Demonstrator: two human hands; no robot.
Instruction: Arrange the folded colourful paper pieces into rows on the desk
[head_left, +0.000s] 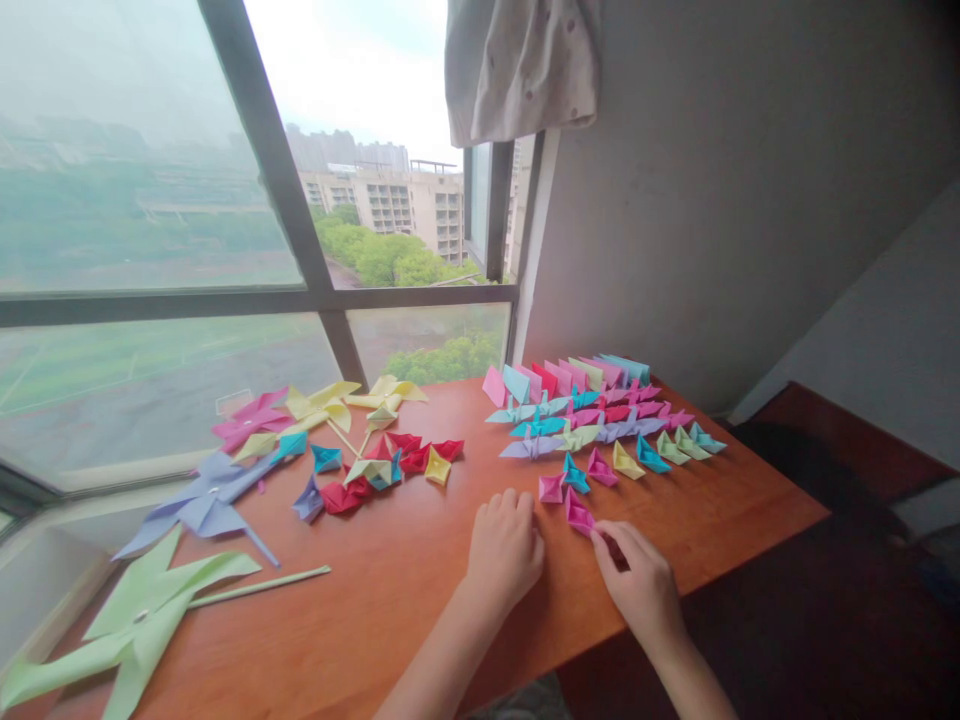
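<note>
My right hand (637, 575) pinches the near end of a magenta paper boat (579, 512) between thumb and fingers. My left hand (506, 540) rests on the wooden table, its fingers curled, and whatever may be under them is hidden. Just beyond the hands stand a pink boat (551, 488), a blue boat (576, 474) and another magenta boat (602, 467). A yellow boat (628, 461) and several more boats continue that row to the right. Behind it lie rows of paper cranes (581, 437) and folded paper pieces (551, 380).
A loose pile of paper boats (345, 495) lies left of my hands. Farther left are paper pinwheels, among them a purple one (212, 497) and a green one (140, 617) with its stick. A window frame (322, 300) and a grey wall (660, 200) border the table (360, 640).
</note>
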